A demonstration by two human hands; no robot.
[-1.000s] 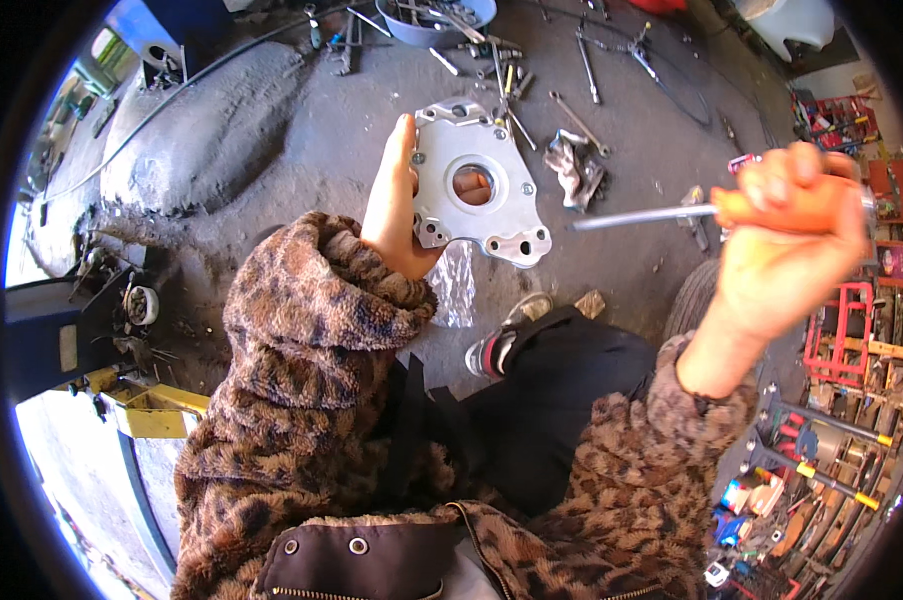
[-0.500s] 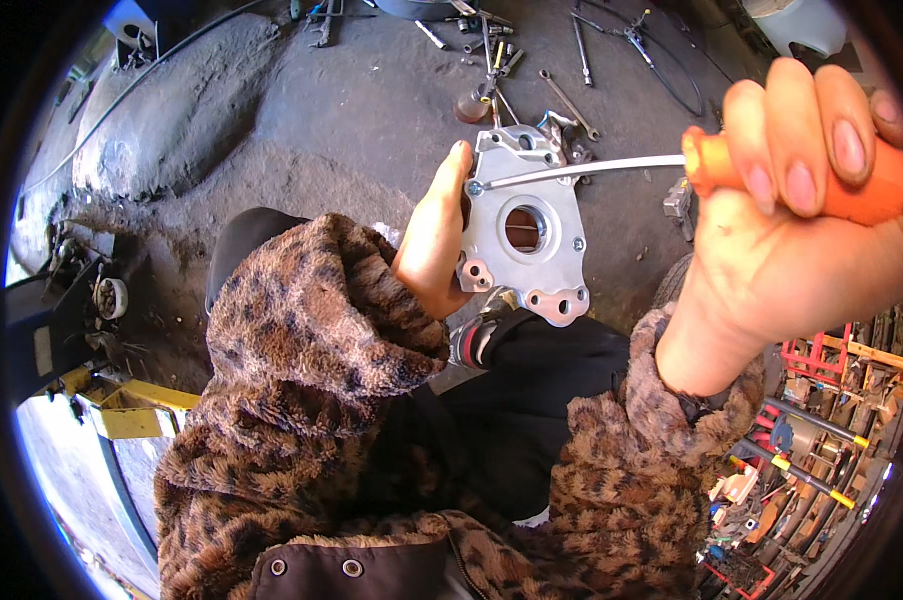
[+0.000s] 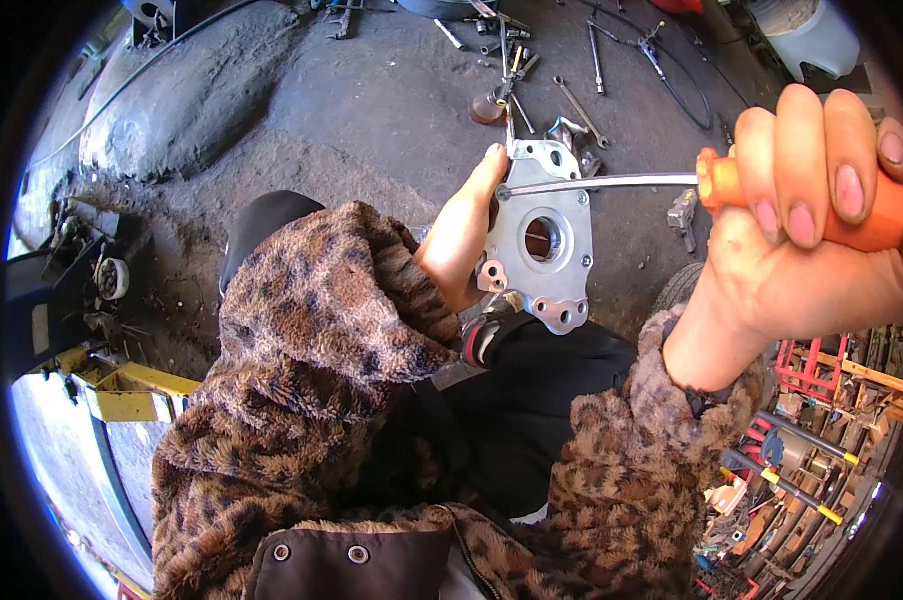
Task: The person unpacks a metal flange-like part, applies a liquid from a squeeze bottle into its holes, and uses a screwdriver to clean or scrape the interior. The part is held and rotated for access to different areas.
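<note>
My right hand (image 3: 802, 200) is wrapped round the orange handle of a screwdriver (image 3: 612, 181), raised at the right. Its long metal shaft points left, and the tip meets a screw near the upper left edge of a silver metal plate-like part (image 3: 513, 235). That part, perhaps a pump housing, has a large round hole in its middle and smaller holes at its corners. My left hand (image 3: 464, 238) grips it by the left edge, thumb up along the side. The fingers behind the part are hidden.
Beyond the part, a wrench (image 3: 581, 113), a small oil can (image 3: 488, 106) and several sockets and tools lie on the dark floor. A black hose (image 3: 707, 100) curls at the far right. Racks of tools (image 3: 792, 480) stand at the lower right, a yellow metal frame (image 3: 127, 388) at the left.
In the picture, the metal part and both hands sit slightly further right, as does the floor behind. The screwdriver shaft looks straighter; its tip stays at the same screw.
</note>
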